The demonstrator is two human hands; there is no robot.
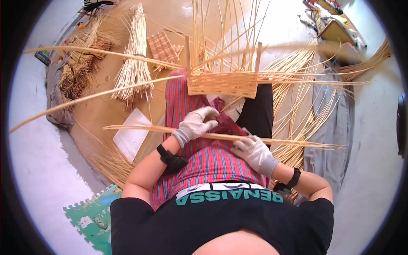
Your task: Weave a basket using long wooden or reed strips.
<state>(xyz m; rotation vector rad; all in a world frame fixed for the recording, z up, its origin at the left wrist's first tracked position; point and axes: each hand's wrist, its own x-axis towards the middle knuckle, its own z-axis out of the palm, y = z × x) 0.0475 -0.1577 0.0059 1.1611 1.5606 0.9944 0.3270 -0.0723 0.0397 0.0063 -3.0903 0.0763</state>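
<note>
A thin bundle of pale cane strips (219,136) lies crosswise over my lap, on a red striped cloth (212,161). My left hand (198,122), in a whitish glove, is above the bundle, thumb and fingers apart beside a dark red fold of cloth (225,121). The strips run under its wrist and palm. Also gloved, my right hand (256,155) has its fingers bent around the strips near their middle, thumb toward the far side; the fingertips are partly hidden. Beyond both hands a half-woven rectangular basket (223,85) rests at my knees, long upright canes rising from it.
Long loose canes (102,95) stick out leftward from the basket. A tied bundle of pale canes (135,63) and a brown heap of canes (83,63) lie at the left. More loose canes (293,93) spread at the right beside grey cloth (331,123). A woven panel (163,46) lies far left of the basket.
</note>
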